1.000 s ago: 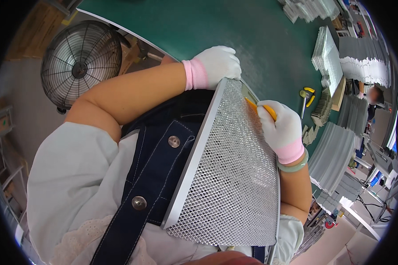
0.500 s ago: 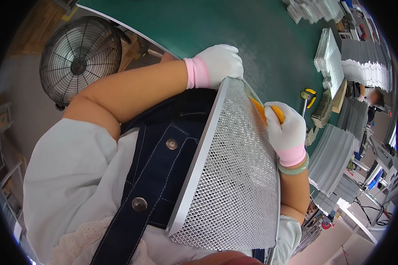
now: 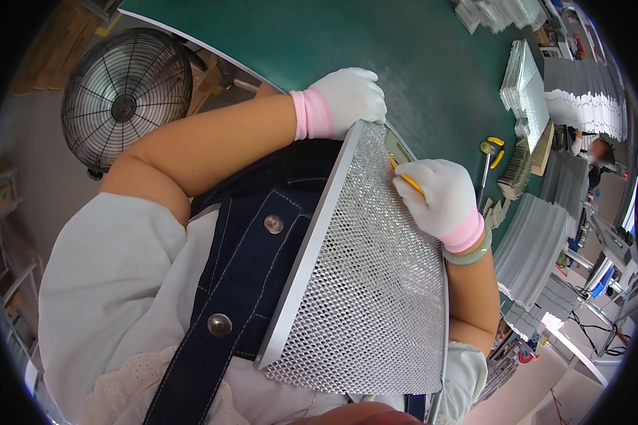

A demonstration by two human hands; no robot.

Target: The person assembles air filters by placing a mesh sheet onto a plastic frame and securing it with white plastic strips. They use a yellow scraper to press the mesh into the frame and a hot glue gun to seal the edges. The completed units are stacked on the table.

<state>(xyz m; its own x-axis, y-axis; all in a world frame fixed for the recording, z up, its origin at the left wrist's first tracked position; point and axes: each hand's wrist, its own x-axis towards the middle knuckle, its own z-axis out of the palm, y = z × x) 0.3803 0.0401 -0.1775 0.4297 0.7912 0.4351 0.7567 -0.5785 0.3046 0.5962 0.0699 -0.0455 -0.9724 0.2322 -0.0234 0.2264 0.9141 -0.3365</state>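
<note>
A silver metal mesh filter panel (image 3: 365, 283) with a smooth metal frame edge leans against my body, its far corner on the table. My left hand (image 3: 351, 99), in a white glove with a pink cuff, is closed on that far corner; its fingertips are hidden behind the hand. In my gloved right hand (image 3: 443, 198) is a flat yellow tool (image 3: 410, 184), gripped over the mesh beside the right frame edge. The tool now shows edge-on, with its tip by the frame near the far corner. My palm hides the rest.
The green table (image 3: 319, 42) spreads out ahead. At its right lie a hammer (image 3: 485, 150), yellow-handled pliers (image 3: 498, 152), a stack of mesh sheets (image 3: 524, 92) and stacked grey panels (image 3: 535, 248). A black floor fan (image 3: 124, 106) stands at left. Another person is far right.
My right hand has moved left and a little upward over the mesh. The yellow tool has turned from showing its flat side to edge-on. My left hand stays on the corner.
</note>
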